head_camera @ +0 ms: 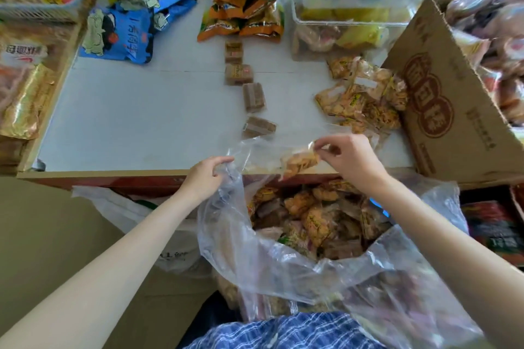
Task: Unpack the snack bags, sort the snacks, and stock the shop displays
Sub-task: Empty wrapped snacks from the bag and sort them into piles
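A big clear plastic bag (272, 261) full of small wrapped snacks stands open below the table's front edge. My left hand (205, 176) grips the bag's rim at the left. My right hand (350, 160) pinches the corner of an orange snack packet (299, 163), held just above the bag's mouth at the table edge. On the white table (136, 119) lie several brown wrapped blocks (253, 98) in a line. A heap of orange snack packets (365, 96) sits at the right.
Blue snack bags (127, 22) lie at the back left and orange-green packets (246, 5) at the back middle. A clear plastic bin (348, 0) stands behind them. A cardboard box flap (442, 99) leans at the right. A basket (39, 5) and more packs line the left.
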